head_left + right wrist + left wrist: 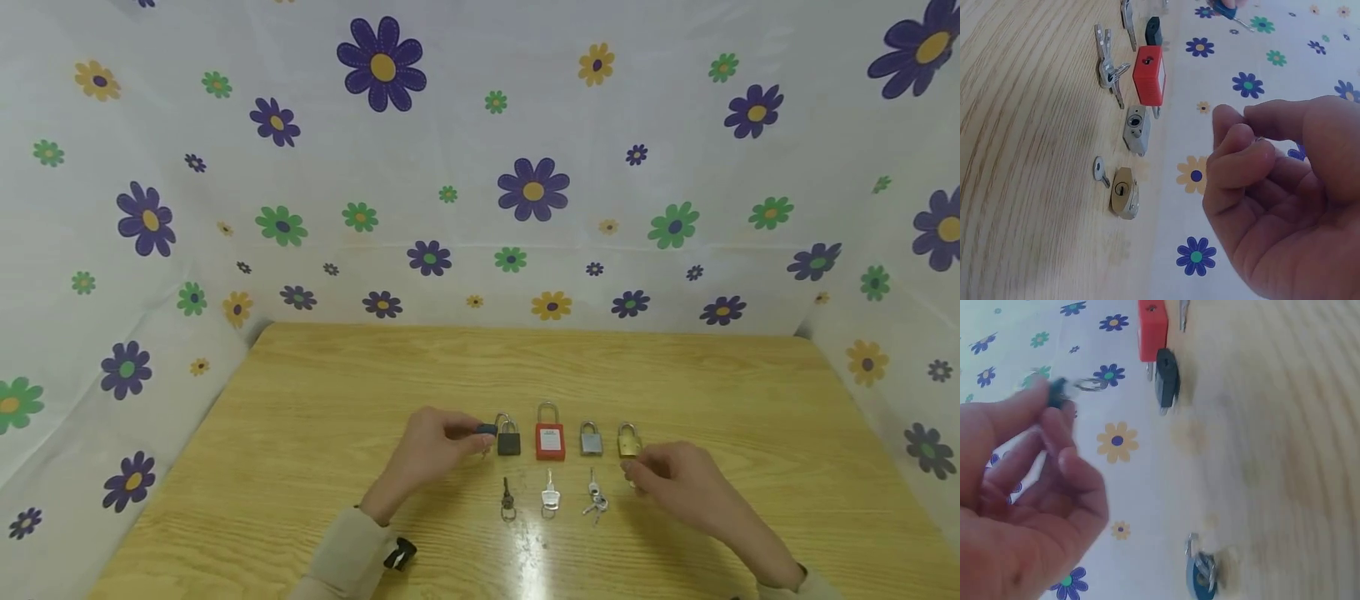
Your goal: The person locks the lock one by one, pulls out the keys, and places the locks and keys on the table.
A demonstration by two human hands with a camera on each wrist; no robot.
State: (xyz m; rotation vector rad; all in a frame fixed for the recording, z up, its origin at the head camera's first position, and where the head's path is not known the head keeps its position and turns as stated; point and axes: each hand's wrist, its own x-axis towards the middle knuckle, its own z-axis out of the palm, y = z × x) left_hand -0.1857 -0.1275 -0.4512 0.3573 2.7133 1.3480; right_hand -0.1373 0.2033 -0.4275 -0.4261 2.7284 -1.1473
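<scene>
My left hand (pixel 431 446) pinches a small blue piece (pixel 486 429) with a thin metal loop, held left of the black padlock (pixel 509 440). Whether the piece is a key head or a lock, I cannot tell. On the table below it in the left wrist view lies a blue padlock (pixel 1200 578) with keys against it. My right hand (pixel 678 479) hovers beside the brass padlock (pixel 629 444), fingers loosely curled and thumb near the forefinger. A small key (pixel 1100 171) lies by that padlock in the right wrist view.
A red padlock (pixel 550 442) and a silver padlock (pixel 591 442) continue the row. Nearer lie a dark key (pixel 507 496), a white-headed key (pixel 551 496) and a bunch of keys (pixel 596 502). A flowered cloth (pixel 465 150) stands behind the wooden table (pixel 337 367).
</scene>
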